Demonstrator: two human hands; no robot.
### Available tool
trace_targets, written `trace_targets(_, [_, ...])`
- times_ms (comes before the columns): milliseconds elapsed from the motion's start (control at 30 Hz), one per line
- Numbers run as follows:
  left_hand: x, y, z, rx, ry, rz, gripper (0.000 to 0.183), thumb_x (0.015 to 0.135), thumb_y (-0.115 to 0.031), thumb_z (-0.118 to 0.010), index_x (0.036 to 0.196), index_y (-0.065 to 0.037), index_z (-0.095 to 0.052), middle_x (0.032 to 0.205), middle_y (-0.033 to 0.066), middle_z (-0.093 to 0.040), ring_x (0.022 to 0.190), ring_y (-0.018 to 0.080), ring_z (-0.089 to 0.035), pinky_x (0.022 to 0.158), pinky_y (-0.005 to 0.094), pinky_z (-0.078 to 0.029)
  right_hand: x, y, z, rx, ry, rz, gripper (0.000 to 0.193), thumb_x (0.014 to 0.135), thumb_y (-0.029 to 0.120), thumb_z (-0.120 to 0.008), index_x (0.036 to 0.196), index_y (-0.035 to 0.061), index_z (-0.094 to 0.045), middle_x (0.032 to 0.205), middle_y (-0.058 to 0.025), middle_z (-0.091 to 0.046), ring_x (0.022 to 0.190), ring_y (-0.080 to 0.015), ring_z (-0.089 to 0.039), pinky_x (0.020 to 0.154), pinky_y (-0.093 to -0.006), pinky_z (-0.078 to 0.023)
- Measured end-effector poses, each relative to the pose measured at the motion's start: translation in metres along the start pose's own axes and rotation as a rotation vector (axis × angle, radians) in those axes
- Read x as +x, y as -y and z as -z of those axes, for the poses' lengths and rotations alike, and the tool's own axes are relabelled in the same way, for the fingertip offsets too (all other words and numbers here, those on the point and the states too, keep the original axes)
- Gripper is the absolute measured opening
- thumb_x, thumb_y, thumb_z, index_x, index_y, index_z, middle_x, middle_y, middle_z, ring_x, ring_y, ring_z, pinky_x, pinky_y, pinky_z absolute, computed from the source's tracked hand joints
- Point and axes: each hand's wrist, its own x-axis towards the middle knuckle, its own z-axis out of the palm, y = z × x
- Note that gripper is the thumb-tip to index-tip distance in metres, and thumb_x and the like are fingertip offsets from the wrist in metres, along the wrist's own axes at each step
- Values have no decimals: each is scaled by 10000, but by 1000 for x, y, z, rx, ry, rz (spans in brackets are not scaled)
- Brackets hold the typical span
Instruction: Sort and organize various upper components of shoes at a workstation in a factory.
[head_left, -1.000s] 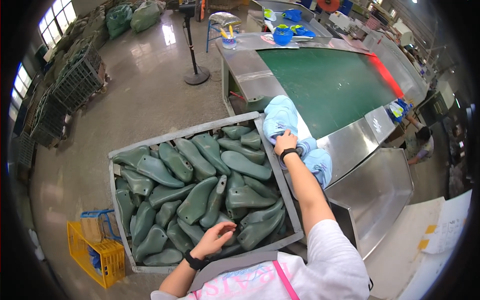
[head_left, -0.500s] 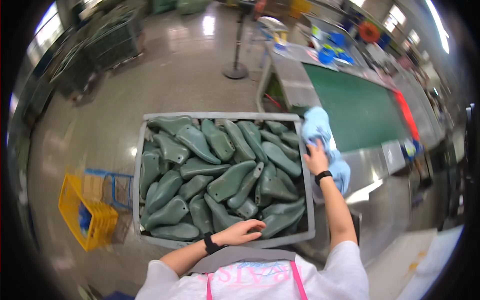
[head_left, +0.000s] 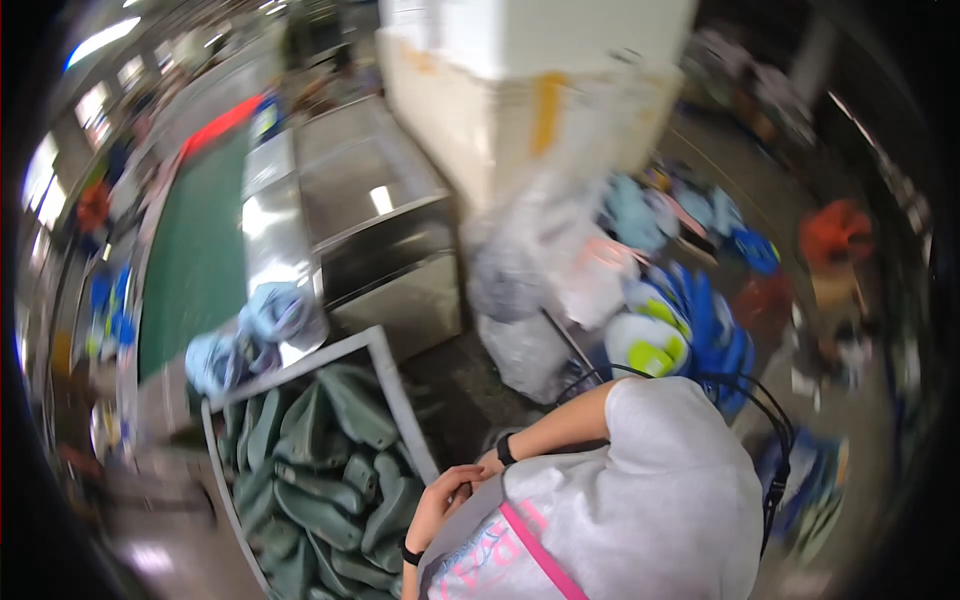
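My left hand (head_left: 440, 503) hangs by my chest at the right rim of a grey metal bin (head_left: 388, 372), fingers loosely curled with nothing visible in them; a dark band circles its wrist. Just right of it, my right hand (head_left: 487, 466), with a black watch at the wrist, is mostly hidden behind the left hand and my white shirt. The bin is full of dark green shoe-shaped forms (head_left: 335, 470). Light blue fabric pieces (head_left: 268, 316) lie just past the bin's far edge, out of reach of both hands. The picture is motion-blurred.
A green conveyor belt (head_left: 195, 260) runs along steel tables (head_left: 370, 200) at the left. A big white box (head_left: 520, 90) stands behind. Clear plastic bags (head_left: 530, 310) and blue and yellow shoe parts (head_left: 690, 335) crowd the floor on the right.
My head has swung to the right, so the bin now sits at lower left. My right hand has left the blue fabric pieces and come back beside my left hand near my chest.
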Motion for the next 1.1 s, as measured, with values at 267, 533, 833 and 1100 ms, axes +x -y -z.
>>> trace_targets(267, [27,10,-100,26,331,58,183,873,-10,-467,1045,24,-518,956,65,-575,867,132,-550,775,253,-438,-86,-40,-125,346,-596,131,270,679,253,-618,898,97,-611,890,-111,-611,856,-278,-585,726,-377,-470])
trace_targets(533, [46,-1,-303,54,794,-19,248,818,2,-527,1066,-3,-526,964,95,-584,860,178,-580,747,270,-458,-313,-9,-245,299,-558,-370,268,805,265,-483,954,67,-586,866,-165,-606,857,-321,-580,718,-420,-441])
trace_targets(833, [43,-122,-467,-453,1808,-238,588,712,-234,-686,1227,-60,-463,1285,178,-426,1240,320,-345,1002,429,-269,-495,72,-425,486,-1145,-1183,340,762,287,-510,1022,81,-584,956,-172,-614,912,-338,-572,784,-417,-448])
trace_targets(1100, [32,-222,-531,-365,2575,-869,635,672,-275,-658,1219,-12,-469,1170,188,-480,1120,332,-441,931,474,-294,-418,108,-503,796,-1176,-1299,311,793,292,-474,949,67,-622,939,-176,-620,887,-344,-586,742,-428,-459])
